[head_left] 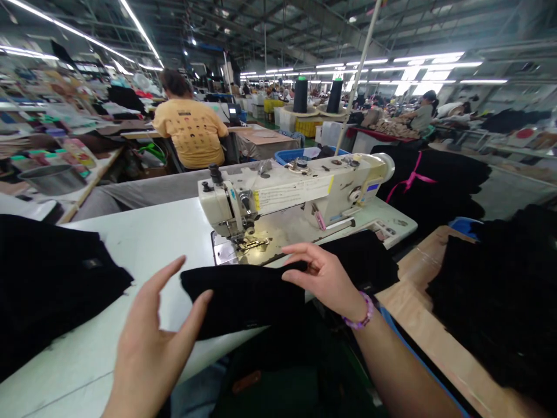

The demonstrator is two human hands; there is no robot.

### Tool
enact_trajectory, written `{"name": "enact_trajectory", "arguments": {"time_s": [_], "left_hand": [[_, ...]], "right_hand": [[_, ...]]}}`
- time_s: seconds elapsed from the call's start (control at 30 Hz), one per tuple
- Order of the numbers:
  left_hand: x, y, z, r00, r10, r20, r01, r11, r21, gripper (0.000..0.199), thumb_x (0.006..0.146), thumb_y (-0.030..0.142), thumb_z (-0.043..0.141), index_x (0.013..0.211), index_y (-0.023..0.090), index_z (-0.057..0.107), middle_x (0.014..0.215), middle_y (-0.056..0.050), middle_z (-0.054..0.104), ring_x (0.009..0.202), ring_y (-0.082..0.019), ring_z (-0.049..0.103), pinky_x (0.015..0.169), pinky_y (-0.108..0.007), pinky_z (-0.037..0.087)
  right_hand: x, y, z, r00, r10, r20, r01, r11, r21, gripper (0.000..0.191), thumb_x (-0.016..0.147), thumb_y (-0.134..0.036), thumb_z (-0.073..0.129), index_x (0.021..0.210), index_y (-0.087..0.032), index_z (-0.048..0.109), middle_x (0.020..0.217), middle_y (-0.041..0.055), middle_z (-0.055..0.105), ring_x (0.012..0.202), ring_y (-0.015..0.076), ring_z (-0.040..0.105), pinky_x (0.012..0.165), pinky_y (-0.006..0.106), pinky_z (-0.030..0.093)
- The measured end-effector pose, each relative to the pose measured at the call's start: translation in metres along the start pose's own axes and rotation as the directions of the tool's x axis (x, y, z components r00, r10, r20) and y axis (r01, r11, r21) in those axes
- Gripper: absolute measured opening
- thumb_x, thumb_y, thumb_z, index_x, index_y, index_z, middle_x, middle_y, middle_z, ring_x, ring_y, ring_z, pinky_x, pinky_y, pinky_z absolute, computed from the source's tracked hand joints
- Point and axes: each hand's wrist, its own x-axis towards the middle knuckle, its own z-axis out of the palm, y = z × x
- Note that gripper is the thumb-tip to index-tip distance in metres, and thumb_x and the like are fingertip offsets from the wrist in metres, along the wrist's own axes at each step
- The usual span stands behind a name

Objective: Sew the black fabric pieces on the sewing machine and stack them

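Note:
A black cloth piece (pixel 243 296) lies across the front edge of the pale sewing table, just in front of the sewing machine (pixel 287 191). My right hand (pixel 326 281) pinches its right end between thumb and fingers. At the cloth's left end is my left hand (pixel 154 331), thumb and fingers spread apart, the thumb tip over the fabric. The needle area (pixel 248 241) of the machine stands just behind the cloth, with no fabric visible under it. A second black piece (pixel 361 258) lies right of my right hand.
More black fabric (pixel 52 284) covers the table's left side. At the right are a dark fabric pile (pixel 500 302) and a bundle with a pink tie (pixel 411 180). A person in a yellow shirt (pixel 194 130) sits beyond the machine. Two thread cones (pixel 300 96) stand behind it.

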Motion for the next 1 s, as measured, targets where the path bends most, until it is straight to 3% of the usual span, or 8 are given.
{"name": "enact_trajectory", "arguments": {"time_s": [0.07,0.13,0.23,0.33,0.67,0.77,0.87,1.0], "left_hand": [[-0.001,0.012,0.007,0.960,0.248,0.132,-0.236,0.966,-0.102,0.054,0.088,0.049,0.061,0.137,0.029,0.053,0.137,-0.008,0.064,0.125,-0.031,0.060,0.111,-0.052,0.044],[0.000,0.023,0.015,0.904,0.353,0.242,-0.302,0.927,-0.224,0.037,0.091,0.040,0.060,0.127,0.028,0.061,0.118,-0.004,0.073,0.106,-0.024,0.070,0.097,-0.040,0.055],[0.004,0.035,0.019,0.907,0.330,0.263,-0.244,0.919,-0.309,0.015,0.094,0.032,0.057,0.101,0.025,0.068,0.086,0.001,0.074,0.075,-0.016,0.070,0.069,-0.026,0.056],[0.006,0.042,0.016,0.939,0.288,0.191,-0.224,0.928,-0.299,0.013,0.093,0.031,0.059,0.086,0.022,0.066,0.075,0.002,0.067,0.068,-0.014,0.065,0.062,-0.023,0.051],[0.000,0.043,0.015,0.938,0.337,0.082,-0.303,0.912,-0.275,0.006,0.093,0.022,0.059,0.088,0.022,0.061,0.088,0.000,0.068,0.082,-0.014,0.066,0.073,-0.022,0.052],[-0.004,0.043,0.017,0.941,0.325,0.088,-0.291,0.917,-0.274,0.005,0.094,0.023,0.060,0.098,0.023,0.062,0.093,0.000,0.069,0.083,-0.013,0.068,0.074,-0.021,0.054],[-0.007,0.043,0.020,0.937,0.349,0.030,-0.328,0.903,-0.278,0.029,0.093,0.022,0.062,0.122,0.023,0.058,0.105,-0.003,0.069,0.086,-0.013,0.068,0.080,-0.023,0.056],[-0.004,0.045,0.022,0.860,0.511,-0.004,-0.495,0.830,-0.258,0.039,0.094,0.011,0.058,0.131,0.023,0.058,0.111,-0.005,0.066,0.098,-0.014,0.066,0.088,-0.024,0.055]], "right_hand": [[-0.002,-0.007,0.015,0.995,-0.023,0.101,0.020,0.999,0.028,0.036,0.079,-0.031,0.080,0.113,-0.023,0.069,0.095,0.0018,0.076,0.086,0.0169,0.073,0.075,0.027,0.058],[-0.004,-0.012,0.025,0.991,-0.075,0.109,0.072,0.997,0.032,0.034,0.080,-0.032,0.080,0.111,-0.024,0.070,0.098,0.0020,0.075,0.090,0.0177,0.073,0.078,0.028,0.058],[-0.005,-0.015,0.029,0.987,-0.159,-0.032,0.158,0.987,-0.036,0.024,0.082,-0.029,0.078,0.105,-0.025,0.070,0.100,0.0021,0.075,0.092,0.0172,0.071,0.082,0.028,0.057],[-0.008,-0.015,0.025,0.969,-0.218,-0.113,0.216,0.976,-0.028,0.024,0.082,-0.023,0.079,0.104,-0.025,0.068,0.105,0.0018,0.073,0.096,0.0161,0.069,0.086,0.028,0.056],[-0.004,-0.017,0.022,0.984,-0.164,-0.071,0.175,0.967,0.183,0.019,0.079,-0.020,0.081,0.088,-0.022,0.064,0.107,0.0012,0.065,0.096,0.0140,0.066,0.087,0.025,0.054],[-0.003,-0.021,0.020,0.976,-0.214,-0.033,0.216,0.973,0.083,0.016,0.082,-0.021,0.079,0.080,-0.021,0.063,0.106,0.0015,0.066,0.100,0.0154,0.065,0.093,0.029,0.051],[-0.004,-0.024,0.020,0.955,-0.294,-0.035,0.290,0.954,-0.079,0.015,0.082,-0.021,0.079,0.079,-0.021,0.064,0.108,0.0020,0.066,0.104,0.0168,0.064,0.098,0.031,0.047],[-0.008,-0.027,0.025,0.886,-0.448,-0.123,0.394,0.865,-0.310,0.013,0.083,-0.021,0.079,0.081,-0.022,0.066,0.099,0.0020,0.063,0.098,0.0179,0.061,0.090,0.032,0.047]]}}
